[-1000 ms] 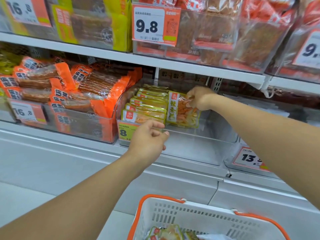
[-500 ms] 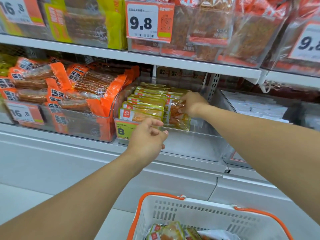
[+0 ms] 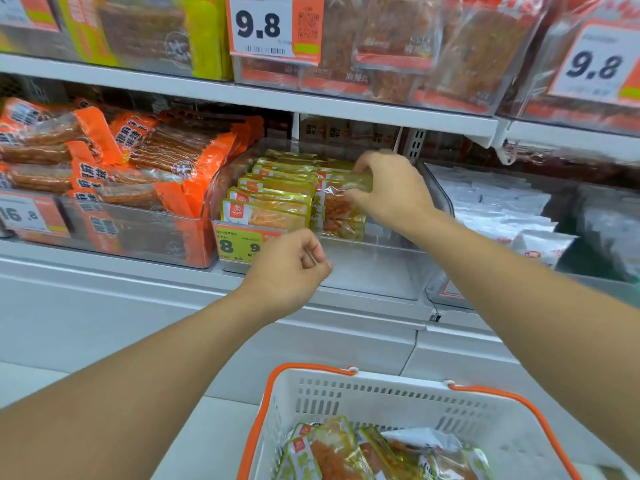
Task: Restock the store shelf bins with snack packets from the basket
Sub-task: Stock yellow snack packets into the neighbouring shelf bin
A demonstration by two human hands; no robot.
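Observation:
A clear shelf bin (image 3: 374, 268) in the middle of the lower shelf holds a row of several yellow-green snack packets (image 3: 270, 211) on its left side. My right hand (image 3: 388, 188) grips one such packet (image 3: 341, 216), upright and pressed against the right end of that row. My left hand (image 3: 287, 268) hovers in front of the bin's yellow price tag (image 3: 237, 245), fingers loosely curled, holding nothing. The white basket with orange handles (image 3: 381, 393) sits below at the bottom, with several more packets (image 3: 332, 452) inside.
A bin of orange sausage packs (image 3: 138, 174) stands to the left. A bin of white packets (image 3: 495, 206) stands to the right. The upper shelf (image 3: 311, 98) overhangs the bins, carrying red snack bags and 9.8 price tags (image 3: 273, 26).
My right hand has slid the packet leftward and lower against the row in the bin. My left hand has stayed almost still. The view has shifted slightly.

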